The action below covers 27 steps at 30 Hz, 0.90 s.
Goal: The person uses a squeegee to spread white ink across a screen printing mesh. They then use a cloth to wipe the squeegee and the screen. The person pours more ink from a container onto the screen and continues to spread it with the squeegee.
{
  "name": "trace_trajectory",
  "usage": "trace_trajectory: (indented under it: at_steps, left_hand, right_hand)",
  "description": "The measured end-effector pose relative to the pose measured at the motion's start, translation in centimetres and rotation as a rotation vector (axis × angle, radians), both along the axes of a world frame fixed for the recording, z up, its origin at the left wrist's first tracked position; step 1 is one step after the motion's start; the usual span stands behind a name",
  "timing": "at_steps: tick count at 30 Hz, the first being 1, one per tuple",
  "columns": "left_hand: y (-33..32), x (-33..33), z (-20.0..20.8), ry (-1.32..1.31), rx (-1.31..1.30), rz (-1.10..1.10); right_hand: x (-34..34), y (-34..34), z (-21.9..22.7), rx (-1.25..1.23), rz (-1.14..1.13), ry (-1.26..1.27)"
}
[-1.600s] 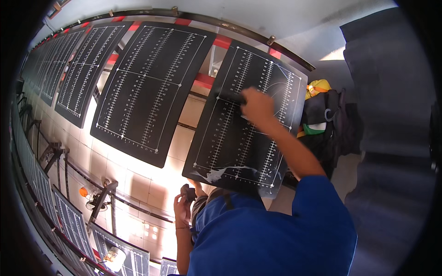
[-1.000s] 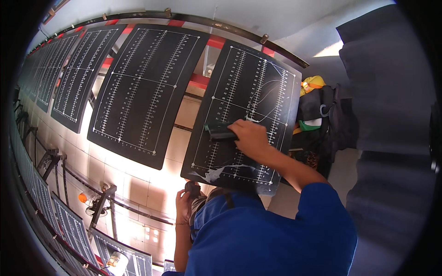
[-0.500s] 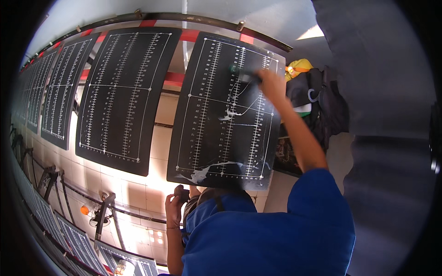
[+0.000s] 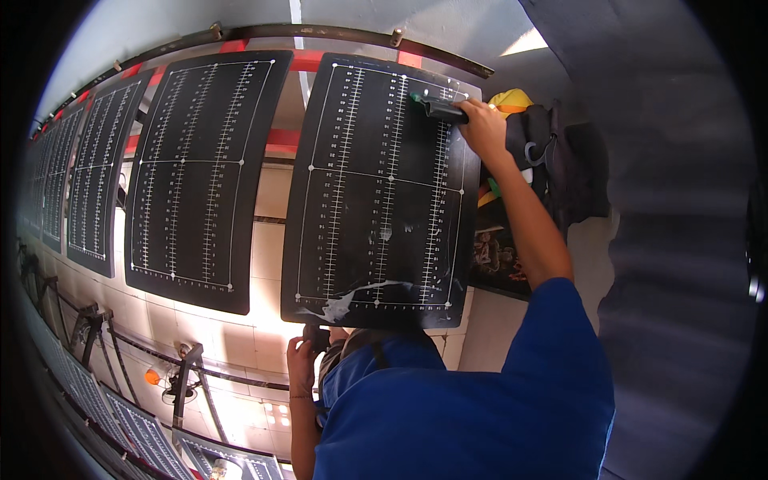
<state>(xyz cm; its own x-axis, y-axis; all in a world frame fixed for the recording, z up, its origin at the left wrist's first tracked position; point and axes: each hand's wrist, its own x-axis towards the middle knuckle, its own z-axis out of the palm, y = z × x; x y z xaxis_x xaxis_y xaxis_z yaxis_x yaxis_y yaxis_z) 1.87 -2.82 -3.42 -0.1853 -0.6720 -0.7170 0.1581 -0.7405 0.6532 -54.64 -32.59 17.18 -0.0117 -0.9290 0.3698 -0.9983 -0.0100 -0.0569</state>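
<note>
A black board [image 4: 364, 240] printed with white ruled lines and scales lies in front of me. My right hand [image 4: 484, 128] is closed around a black squeegee-like tool [image 4: 445, 111] with a green edge, over the board's far right part. White liquid [image 4: 340, 306] is smeared along the near edge, with fainter marks near the middle. My left hand [image 4: 301, 362] is low, just off the board's near left corner. Its fingers are closed on a small dark object [image 4: 318, 338] whose kind I cannot make out.
More lined black boards, such as the neighbouring one [image 4: 196, 184], stand in a row to the left on a red and dark frame [image 4: 288, 142]. Bags and a yellow item [image 4: 510, 101] are at the right. An orange-and-black fan [image 4: 178, 386] stands at lower left.
My right hand and the tool have shifted slightly to the right and away from me. White streaks across the board's middle have thinned to faint marks. The left hand is nearly unmoved.
</note>
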Motion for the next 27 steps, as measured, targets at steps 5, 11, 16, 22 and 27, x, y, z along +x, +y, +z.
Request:
trace_trajectory:
  at_steps: [5, 11, 16, 22, 27]
  left_hand:
    - [0.9, 1.1, -1.3, 0.058, 0.012, 0.114]
    - [0.7, 0.1, -1.9, 0.100, 0.017, 0.133]
    - [1.8, 0.1, -0.8, -0.025, -0.034, 0.062]
    - [1.0, -1.7, 3.7, -0.066, 0.103, 0.193]
    - [3.2, -0.6, -0.3, -0.105, -0.290, -0.100]
  right_hand:
    - [7.2, 9.5, -2.1, 0.025, 0.006, -0.069]
    - [3.0, 5.4, 2.0, 0.023, 0.068, -0.087]
    - [-3.5, -8.6, 0.2, 0.013, 0.253, 0.081]
    - [-6.8, -8.3, -1.5, 0.002, 0.205, 0.084]
    - [-6.4, -2.4, -1.6, -0.004, 0.034, 0.023]
